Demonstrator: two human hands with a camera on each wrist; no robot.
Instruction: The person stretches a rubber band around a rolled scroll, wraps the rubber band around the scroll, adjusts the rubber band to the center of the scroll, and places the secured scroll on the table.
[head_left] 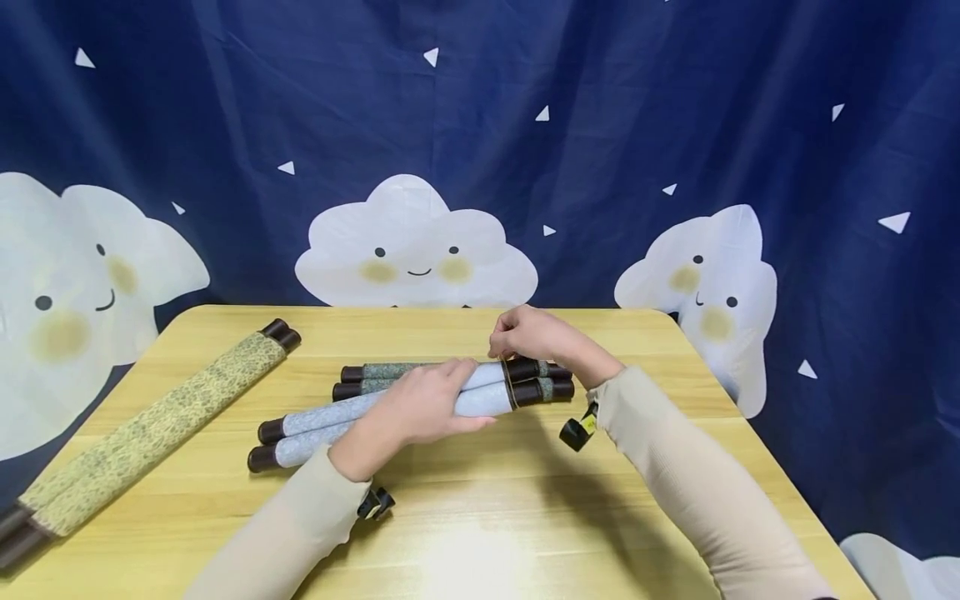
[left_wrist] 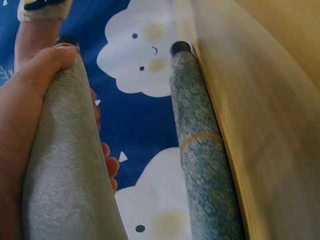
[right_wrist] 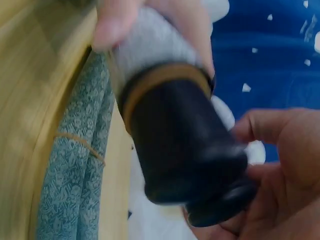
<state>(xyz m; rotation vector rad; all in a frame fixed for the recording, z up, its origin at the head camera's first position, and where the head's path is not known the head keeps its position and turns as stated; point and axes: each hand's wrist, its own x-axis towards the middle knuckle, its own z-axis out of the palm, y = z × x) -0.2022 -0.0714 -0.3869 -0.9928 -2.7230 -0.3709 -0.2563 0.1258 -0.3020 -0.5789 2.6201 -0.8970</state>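
A: How are the edges and the room to move?
B: The worktop (head_left: 652,354) spreads from the scrolls out to its slanting right side. More wood grain runs leftward to the yellow scroll (head_left: 153,429), which lies at a slant along the left side, its top end near the far edge. A blue curtain (head_left: 480,100) hangs just behind that edge.
A: What's hard to see?
B: The near edge falls outside the head view, and the yellow scroll's lower end meets the picture border. The left forearm and hand cover the middle of the pale blue scroll (head_left: 483,402), which itself hides part of the green scroll (head_left: 375,387) behind it. The right wrist view is blurred.
A: And the hands?
B: The left hand (head_left: 420,404) grips the pale blue scroll, thumb laid along it, fingers wrapped round the far side. The right hand (head_left: 536,333) is at that scroll's dark right end, its fingers bent in beside the brown band (head_left: 509,385) looped there.
A: Pinching the band?
B: I can't tell; the fingertips are partly hidden behind the dark end.
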